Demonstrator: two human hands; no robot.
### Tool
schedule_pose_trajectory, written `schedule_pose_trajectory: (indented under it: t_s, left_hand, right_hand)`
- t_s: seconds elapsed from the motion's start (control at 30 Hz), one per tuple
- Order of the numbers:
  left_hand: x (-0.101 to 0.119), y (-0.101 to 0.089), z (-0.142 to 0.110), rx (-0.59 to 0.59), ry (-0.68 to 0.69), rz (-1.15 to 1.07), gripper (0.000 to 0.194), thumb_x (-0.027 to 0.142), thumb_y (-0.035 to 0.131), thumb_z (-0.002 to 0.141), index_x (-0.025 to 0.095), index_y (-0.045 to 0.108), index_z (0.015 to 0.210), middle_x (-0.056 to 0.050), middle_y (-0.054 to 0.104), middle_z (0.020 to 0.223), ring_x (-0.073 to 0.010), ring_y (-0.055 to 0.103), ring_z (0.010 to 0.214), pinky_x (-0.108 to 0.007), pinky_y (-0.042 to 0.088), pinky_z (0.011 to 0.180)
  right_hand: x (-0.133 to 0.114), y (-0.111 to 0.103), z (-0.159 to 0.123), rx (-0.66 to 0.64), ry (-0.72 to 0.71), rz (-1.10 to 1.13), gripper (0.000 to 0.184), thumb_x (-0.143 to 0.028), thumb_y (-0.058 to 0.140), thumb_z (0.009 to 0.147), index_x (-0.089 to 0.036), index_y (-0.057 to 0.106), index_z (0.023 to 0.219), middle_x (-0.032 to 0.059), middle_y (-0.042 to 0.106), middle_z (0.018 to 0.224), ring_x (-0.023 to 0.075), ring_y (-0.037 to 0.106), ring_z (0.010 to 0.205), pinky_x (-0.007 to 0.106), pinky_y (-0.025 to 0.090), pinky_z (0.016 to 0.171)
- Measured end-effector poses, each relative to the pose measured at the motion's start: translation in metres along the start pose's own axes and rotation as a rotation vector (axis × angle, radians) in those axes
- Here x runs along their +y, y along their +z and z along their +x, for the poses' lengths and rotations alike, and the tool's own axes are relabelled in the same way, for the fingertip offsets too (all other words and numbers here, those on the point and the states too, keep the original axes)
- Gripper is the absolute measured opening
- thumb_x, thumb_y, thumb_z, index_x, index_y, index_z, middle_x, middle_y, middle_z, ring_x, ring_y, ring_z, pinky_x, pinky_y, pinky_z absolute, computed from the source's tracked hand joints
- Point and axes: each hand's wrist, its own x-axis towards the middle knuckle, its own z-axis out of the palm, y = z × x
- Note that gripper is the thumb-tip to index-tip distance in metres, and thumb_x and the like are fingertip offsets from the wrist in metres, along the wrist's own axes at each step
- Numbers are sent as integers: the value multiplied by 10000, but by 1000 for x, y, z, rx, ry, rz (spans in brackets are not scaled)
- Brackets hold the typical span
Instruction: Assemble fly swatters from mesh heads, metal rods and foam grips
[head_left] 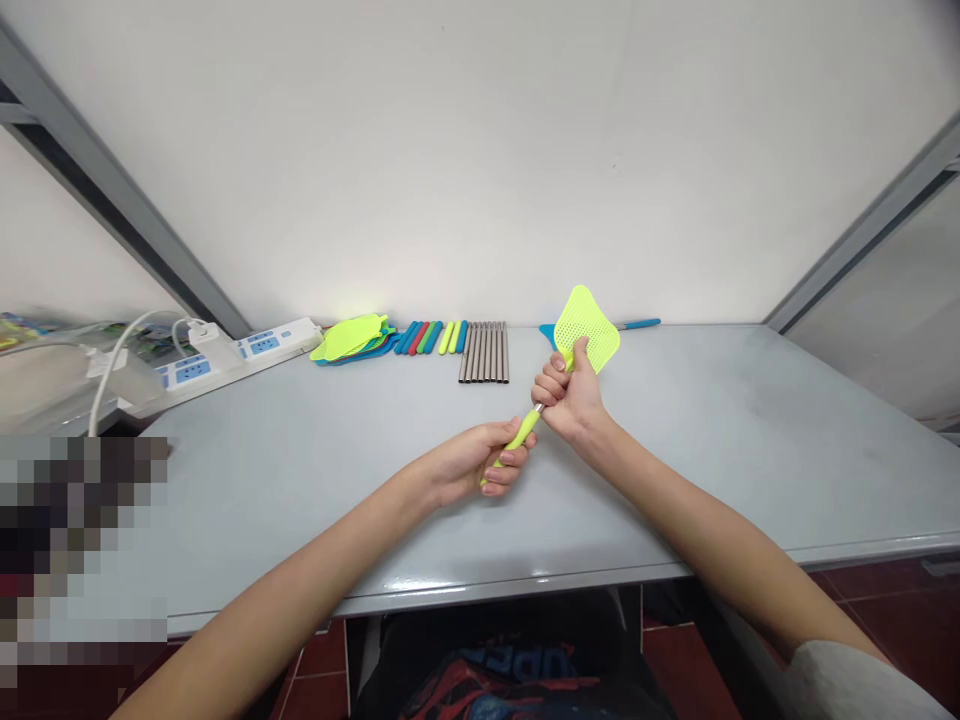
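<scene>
Both hands hold one yellow-green fly swatter (587, 326) above the middle of the grey table (720, 440). My left hand (469, 465) is closed round its yellow-green handle grip. My right hand (570, 395) is closed round the neck just below the mesh head, which points up and away from me. A short bit of metal rod shows between the two hands.
Along the back edge lie a stack of yellow-green and blue swatter heads (352, 338), a row of coloured handle grips (431, 337), a row of metal rods (485, 351) and a blue swatter (637, 324). White power strips (247, 350) with cables sit at the left.
</scene>
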Motion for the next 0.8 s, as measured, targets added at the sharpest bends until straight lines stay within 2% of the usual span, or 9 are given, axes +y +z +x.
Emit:
schedule_pose_trajectory:
  t_s: [0.13, 0.27, 0.33, 0.5, 0.63, 0.8]
  left_hand:
    - [1, 2, 2, 251, 142, 480, 289, 418, 310, 814, 167, 451, 839, 50, 332, 597, -36, 264, 403, -171, 237, 382]
    - [-3, 2, 2, 529, 305, 1034, 330, 425, 281, 817, 172, 459, 702, 30, 407, 575, -84, 365, 489, -218, 291, 480]
    - [-5, 1, 1, 628, 339, 1229, 347, 428, 256, 824, 182, 436, 659, 23, 430, 567, -105, 387, 515, -233, 286, 503]
    - [-2, -3, -3, 665, 285, 1352, 354, 431, 222, 830, 193, 411, 649, 19, 430, 555, -121, 394, 499, -241, 250, 477]
    - [2, -5, -3, 682, 349, 1354, 362, 425, 221, 832, 191, 388, 612, 27, 418, 537, -119, 401, 505, -238, 247, 488]
    - [-1, -7, 1, 713, 401, 1346, 347, 368, 201, 844, 188, 379, 607, 28, 404, 532, -116, 382, 500, -239, 251, 494]
  right_hand:
    - [0, -5, 6, 72, -104, -10, 520, -656, 299, 712, -176, 298, 511, -102, 105, 389, 44, 99, 309, 163, 149, 258]
    - [-3, -6, 8, 143, -182, 13, 516, -652, 265, 726, -182, 291, 515, -100, 107, 386, 50, 104, 307, 171, 163, 262]
    - [-6, -7, 10, 182, -188, 28, 513, -649, 244, 734, -185, 286, 518, -99, 110, 383, 54, 105, 306, 175, 163, 263]
    - [-18, -13, 19, 250, -228, 89, 500, -631, 226, 751, -188, 273, 525, -99, 110, 376, 57, 103, 302, 179, 151, 262]
    - [-26, -16, 23, 254, -211, 125, 481, -600, 223, 774, -189, 265, 528, -99, 110, 367, 58, 102, 299, 178, 151, 263]
    - [-23, -18, 25, 298, -196, 129, 482, -603, 197, 775, -192, 262, 531, -100, 122, 354, 60, 109, 290, 178, 155, 261]
